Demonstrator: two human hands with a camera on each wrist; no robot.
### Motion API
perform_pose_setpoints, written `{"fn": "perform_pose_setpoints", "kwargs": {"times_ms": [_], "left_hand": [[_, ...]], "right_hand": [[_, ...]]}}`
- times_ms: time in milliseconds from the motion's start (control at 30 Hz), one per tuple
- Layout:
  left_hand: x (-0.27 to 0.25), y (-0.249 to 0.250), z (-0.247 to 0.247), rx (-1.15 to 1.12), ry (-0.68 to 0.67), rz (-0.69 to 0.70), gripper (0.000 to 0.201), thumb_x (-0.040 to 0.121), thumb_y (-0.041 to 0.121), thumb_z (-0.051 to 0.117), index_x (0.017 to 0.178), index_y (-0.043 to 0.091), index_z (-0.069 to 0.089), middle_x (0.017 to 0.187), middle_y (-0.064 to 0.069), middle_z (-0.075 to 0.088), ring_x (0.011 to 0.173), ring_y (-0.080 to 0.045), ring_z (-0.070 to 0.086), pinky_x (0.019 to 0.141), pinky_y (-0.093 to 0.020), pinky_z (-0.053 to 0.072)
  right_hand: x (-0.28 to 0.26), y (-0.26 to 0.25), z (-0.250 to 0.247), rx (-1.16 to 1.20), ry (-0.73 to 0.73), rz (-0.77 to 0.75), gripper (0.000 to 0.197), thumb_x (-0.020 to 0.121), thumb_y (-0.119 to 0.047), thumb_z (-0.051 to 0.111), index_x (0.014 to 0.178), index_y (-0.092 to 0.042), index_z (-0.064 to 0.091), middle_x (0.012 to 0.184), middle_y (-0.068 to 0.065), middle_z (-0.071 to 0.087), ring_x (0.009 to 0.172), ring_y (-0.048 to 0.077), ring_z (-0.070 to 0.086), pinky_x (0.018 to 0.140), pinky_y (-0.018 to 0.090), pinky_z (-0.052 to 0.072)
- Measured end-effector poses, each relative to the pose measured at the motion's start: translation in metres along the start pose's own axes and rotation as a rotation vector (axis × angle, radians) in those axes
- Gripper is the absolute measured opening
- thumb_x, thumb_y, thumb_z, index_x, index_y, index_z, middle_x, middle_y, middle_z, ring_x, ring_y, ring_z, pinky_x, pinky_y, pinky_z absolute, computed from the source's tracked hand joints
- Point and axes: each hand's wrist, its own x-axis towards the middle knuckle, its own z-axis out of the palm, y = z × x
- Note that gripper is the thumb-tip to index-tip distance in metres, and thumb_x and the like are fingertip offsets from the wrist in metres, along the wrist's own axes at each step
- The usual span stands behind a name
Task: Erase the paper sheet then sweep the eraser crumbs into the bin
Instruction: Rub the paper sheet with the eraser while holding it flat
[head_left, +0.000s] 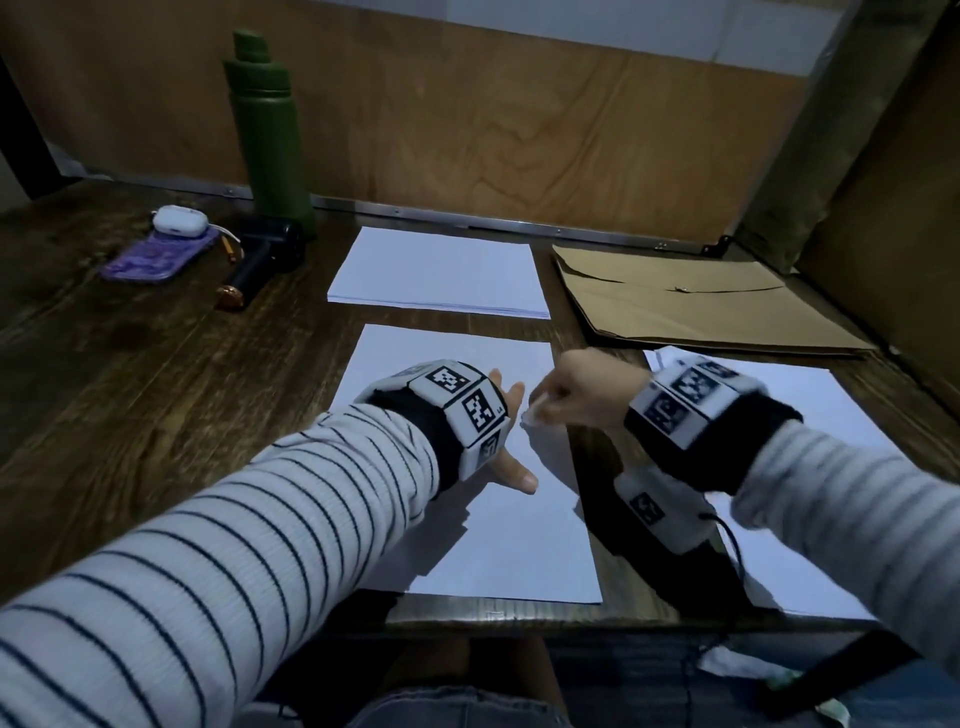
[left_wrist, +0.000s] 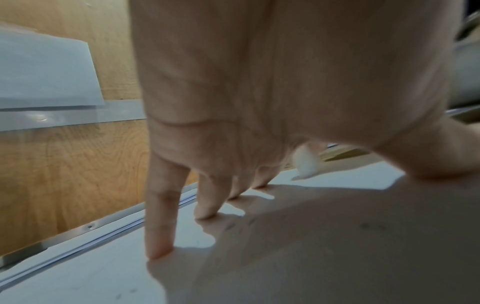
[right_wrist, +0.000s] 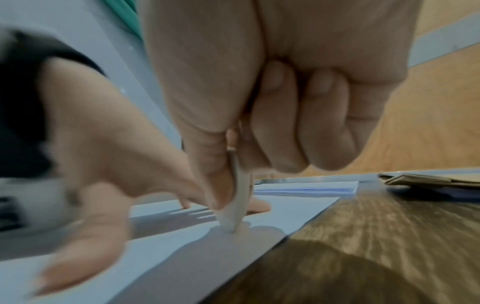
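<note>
Erasing under way: our right hand (head_left: 582, 389) pinches the white eraser (right_wrist: 240, 197) onto the paper sheet (head_left: 519, 545) on the counter (head_left: 156, 364); left hand (head_left: 511, 441) spread flat, steadying. Sweeping remains; no bin seen.

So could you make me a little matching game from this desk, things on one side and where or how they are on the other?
Things:
1. eraser
2. green bottle
3. earbuds case
4. brown envelope

States:
A. lying flat at the far right
B. on top of a purple case
C. pinched in the right hand
D. upright at the back

Pairs: 1-C, 2-D, 3-B, 4-A
</note>
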Motion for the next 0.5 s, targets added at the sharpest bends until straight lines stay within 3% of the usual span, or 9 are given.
{"fn": "perform_pose_setpoints", "kwargs": {"times_ms": [67,100,133,200,233,300,400,467,500], "left_hand": [[0.003,-0.001,0.002,-0.016,-0.005,-0.022,0.125,0.065,0.081,0.054,0.151,0.019,-0.011,0.159,-0.018,-0.010,0.144,-0.043,0.008,0.111,-0.059,0.015],[0.003,0.000,0.003,-0.023,-0.019,-0.035,0.125,0.065,0.081,0.054,0.151,0.019,-0.012,0.159,-0.018,-0.011,0.144,-0.043,0.008,0.111,-0.059,0.015],[0.002,0.002,-0.001,-0.021,-0.036,-0.040,0.124,0.065,0.080,0.055,0.151,0.020,-0.012,0.159,-0.017,-0.010,0.144,-0.042,0.008,0.111,-0.059,0.015],[-0.007,0.006,-0.006,-0.042,-0.027,-0.031,0.115,0.070,0.072,0.059,0.153,0.020,-0.002,0.160,-0.015,0.000,0.145,-0.038,0.014,0.112,-0.053,0.019],[-0.013,0.007,-0.011,-0.095,0.033,-0.019,0.106,0.073,0.067,0.060,0.153,0.017,0.012,0.158,-0.015,0.013,0.143,-0.035,0.023,0.110,-0.047,0.023],[-0.025,0.004,-0.023,-0.177,0.183,-0.005,0.086,0.075,0.059,0.060,0.142,0.009,0.041,0.146,-0.015,0.042,0.131,-0.030,0.043,0.097,-0.035,0.030],[-0.037,-0.015,-0.045,-0.088,0.008,-0.047,0.052,0.094,0.031,0.054,0.141,0.012,0.043,0.142,-0.007,0.047,0.128,-0.026,0.045,0.102,-0.033,0.036],[-0.047,-0.020,-0.055,-0.023,0.011,-0.076,0.047,0.100,0.022,0.042,0.146,0.013,0.035,0.149,-0.006,0.039,0.135,-0.024,0.039,0.107,-0.031,0.032],[-0.052,-0.022,-0.054,-0.016,0.039,-0.056,0.047,0.102,0.020,0.037,0.148,0.014,0.030,0.154,-0.005,0.032,0.139,-0.023,0.033,0.109,-0.029,0.028]], "right_hand": [[-0.018,-0.001,0.006,0.005,-0.066,-0.045,0.026,0.089,-0.030,0.059,0.073,-0.015,0.073,0.052,-0.006,0.041,0.047,0.008,0.033,0.047,0.017,0.027],[-0.028,-0.001,0.007,0.019,-0.120,-0.049,0.032,0.088,-0.031,0.060,0.057,-0.024,0.065,0.051,-0.005,0.037,0.047,0.011,0.031,0.047,0.018,0.026],[-0.036,0.000,0.008,0.044,-0.171,-0.047,0.035,0.088,-0.034,0.061,0.053,-0.028,0.061,0.051,-0.003,0.035,0.048,0.012,0.030,0.047,0.019,0.026],[-0.045,0.004,0.009,0.113,-0.185,-0.016,0.020,0.086,-0.040,0.061,0.073,-0.029,0.071,0.056,0.000,0.040,0.052,0.013,0.034,0.052,0.022,0.030],[-0.046,0.006,0.013,0.211,-0.117,0.034,0.020,0.088,-0.040,0.059,0.082,-0.025,0.072,0.059,0.001,0.044,0.054,0.014,0.038,0.054,0.025,0.032],[-0.045,0.007,0.021,0.710,0.116,0.268,0.025,0.094,-0.034,0.052,0.082,-0.016,0.065,0.060,0.001,0.047,0.051,0.016,0.040,0.047,0.023,0.033],[-0.051,-0.005,0.032,1.621,0.305,0.550,0.031,0.100,-0.032,0.040,0.093,-0.006,0.054,0.070,0.009,0.042,0.063,0.024,0.048,0.042,0.024,0.045],[-0.056,-0.013,0.041,1.929,0.333,0.604,0.037,0.101,-0.034,0.034,0.089,-0.004,0.051,0.078,0.012,0.045,0.081,0.029,0.053,0.065,0.036,0.054],[-0.058,-0.017,0.047,2.018,0.357,0.611,0.039,0.101,-0.034,0.032,0.087,-0.004,0.051,0.082,0.013,0.047,0.088,0.030,0.054,0.078,0.041,0.051]]}}
